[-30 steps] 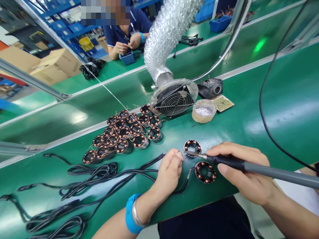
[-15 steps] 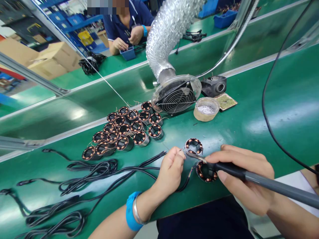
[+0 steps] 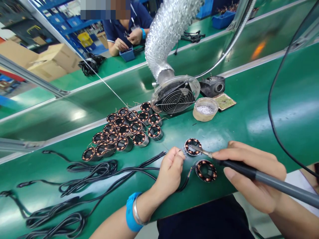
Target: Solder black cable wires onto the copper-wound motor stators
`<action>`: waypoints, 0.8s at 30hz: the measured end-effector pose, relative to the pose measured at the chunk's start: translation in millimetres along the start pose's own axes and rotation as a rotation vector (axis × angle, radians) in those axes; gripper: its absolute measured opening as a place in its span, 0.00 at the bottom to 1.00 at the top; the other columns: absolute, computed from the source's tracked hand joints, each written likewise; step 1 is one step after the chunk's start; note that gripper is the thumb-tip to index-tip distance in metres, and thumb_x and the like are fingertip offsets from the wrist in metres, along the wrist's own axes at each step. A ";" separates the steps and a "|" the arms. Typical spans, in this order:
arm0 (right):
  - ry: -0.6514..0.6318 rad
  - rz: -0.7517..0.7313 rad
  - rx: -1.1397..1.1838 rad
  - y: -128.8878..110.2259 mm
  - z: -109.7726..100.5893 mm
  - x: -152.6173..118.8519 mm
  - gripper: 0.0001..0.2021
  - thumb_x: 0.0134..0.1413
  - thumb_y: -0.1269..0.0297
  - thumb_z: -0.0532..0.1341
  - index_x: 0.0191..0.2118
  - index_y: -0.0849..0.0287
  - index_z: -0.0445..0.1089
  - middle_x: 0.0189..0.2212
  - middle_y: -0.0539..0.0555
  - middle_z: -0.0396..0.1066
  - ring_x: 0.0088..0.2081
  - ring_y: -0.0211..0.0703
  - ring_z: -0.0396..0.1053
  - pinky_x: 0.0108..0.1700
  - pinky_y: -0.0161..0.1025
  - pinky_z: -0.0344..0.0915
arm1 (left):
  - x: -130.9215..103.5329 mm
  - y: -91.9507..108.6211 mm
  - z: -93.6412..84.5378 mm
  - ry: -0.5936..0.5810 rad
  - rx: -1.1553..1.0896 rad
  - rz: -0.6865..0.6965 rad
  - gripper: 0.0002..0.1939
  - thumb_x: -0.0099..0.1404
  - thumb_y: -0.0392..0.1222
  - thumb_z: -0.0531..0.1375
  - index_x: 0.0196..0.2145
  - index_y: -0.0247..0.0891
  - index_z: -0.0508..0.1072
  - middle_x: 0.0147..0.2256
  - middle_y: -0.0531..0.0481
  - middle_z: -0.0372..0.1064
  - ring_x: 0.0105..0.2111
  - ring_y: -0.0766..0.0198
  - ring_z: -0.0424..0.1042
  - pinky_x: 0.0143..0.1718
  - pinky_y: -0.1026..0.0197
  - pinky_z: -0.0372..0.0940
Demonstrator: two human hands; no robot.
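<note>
Pinched in my left hand (image 3: 171, 169) is a thin wire (image 3: 182, 150); its far end is hard to make out. My right hand (image 3: 259, 182) grips a soldering iron (image 3: 239, 168) like a pen, its tip over the upper copper-wound motor stator (image 3: 195, 142). That stator stands just right of my left fingertips, with fine wires at its left side. Nearer to me lies a second stator (image 3: 213, 174), with a black cable (image 3: 184, 186) leading from it under my left hand.
Several stators (image 3: 122, 129) stand grouped at the back left, and coiled black cables (image 3: 92, 166) lie at left. Behind are a fume extractor (image 3: 176, 99), a tub of metal shavings (image 3: 205, 109), a sponge tray (image 3: 225, 101) and an iron holder (image 3: 213, 86). A co-worker (image 3: 129, 33) sits opposite.
The soldering iron's tip has moved from beside my left fingertips, right and up over the upper stator. My right hand has shifted right with it; my left hand stays in place.
</note>
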State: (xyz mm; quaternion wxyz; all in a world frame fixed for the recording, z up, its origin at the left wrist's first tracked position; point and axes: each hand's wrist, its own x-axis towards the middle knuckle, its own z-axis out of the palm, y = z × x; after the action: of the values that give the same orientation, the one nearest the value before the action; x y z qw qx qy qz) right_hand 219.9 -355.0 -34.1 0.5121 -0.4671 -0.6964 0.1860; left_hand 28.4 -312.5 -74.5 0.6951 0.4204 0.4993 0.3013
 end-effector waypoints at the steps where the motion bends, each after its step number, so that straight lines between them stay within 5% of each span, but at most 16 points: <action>1: 0.045 0.000 -0.039 5.0 -0.2 0.3 0.13 0.54 0.73 0.59 0.44 0.53 0.73 0.27 0.51 0.71 0.23 0.40 0.64 0.23 0.39 0.61 | 0.1 -0.5 -0.2 0.002 0.003 0.002 0.20 0.64 0.59 0.58 0.28 0.40 0.60 0.17 0.64 0.44 0.17 0.74 0.41 0.17 0.70 0.41; 6: 0.345 -0.044 -0.420 52.4 0.1 4.5 0.13 0.57 0.66 0.62 0.49 0.52 0.73 0.37 0.53 0.76 0.34 0.46 0.72 0.38 0.45 0.70 | 0.3 -4.9 -1.3 0.005 0.019 0.014 0.18 0.65 0.56 0.58 0.28 0.40 0.59 0.18 0.63 0.45 0.17 0.73 0.42 0.18 0.70 0.41; 11: 0.156 0.095 -0.485 81.0 1.9 4.6 0.14 0.63 0.63 0.60 0.52 0.55 0.70 0.44 0.56 0.77 0.42 0.48 0.76 0.45 0.45 0.73 | -0.1 -6.1 -1.7 -0.001 0.012 0.013 0.19 0.65 0.56 0.57 0.28 0.40 0.59 0.18 0.63 0.45 0.17 0.73 0.42 0.17 0.70 0.41; 14: 0.214 0.096 -0.390 73.4 4.8 2.5 0.13 0.64 0.65 0.59 0.53 0.53 0.70 0.35 0.51 0.77 0.30 0.40 0.76 0.36 0.38 0.73 | -0.6 -5.0 -1.5 -0.001 0.007 0.005 0.20 0.65 0.57 0.58 0.28 0.40 0.59 0.18 0.63 0.45 0.17 0.73 0.42 0.17 0.70 0.41; 17: 0.141 0.044 -0.263 60.0 10.8 4.4 0.10 0.63 0.70 0.59 0.48 0.53 0.70 0.29 0.47 0.74 0.25 0.35 0.73 0.31 0.33 0.71 | -0.8 -3.7 -0.5 0.004 0.001 -0.003 0.20 0.64 0.58 0.59 0.28 0.40 0.60 0.17 0.64 0.44 0.17 0.74 0.41 0.17 0.70 0.40; 24: -0.247 -0.175 -0.024 46.5 34.1 23.3 0.12 0.57 0.75 0.60 0.45 0.57 0.67 0.33 0.50 0.73 0.34 0.40 0.70 0.39 0.37 0.70 | 3.1 2.1 -3.8 -0.031 -0.109 -0.036 0.21 0.59 0.59 0.62 0.28 0.39 0.61 0.16 0.66 0.43 0.15 0.75 0.38 0.15 0.70 0.37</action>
State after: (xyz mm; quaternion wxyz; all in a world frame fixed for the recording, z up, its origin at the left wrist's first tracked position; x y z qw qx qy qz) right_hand 210.1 -305.0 -69.6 0.4313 -0.3840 -0.7944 0.1884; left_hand 25.8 -307.9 -74.6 0.7298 0.3775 0.4791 0.3087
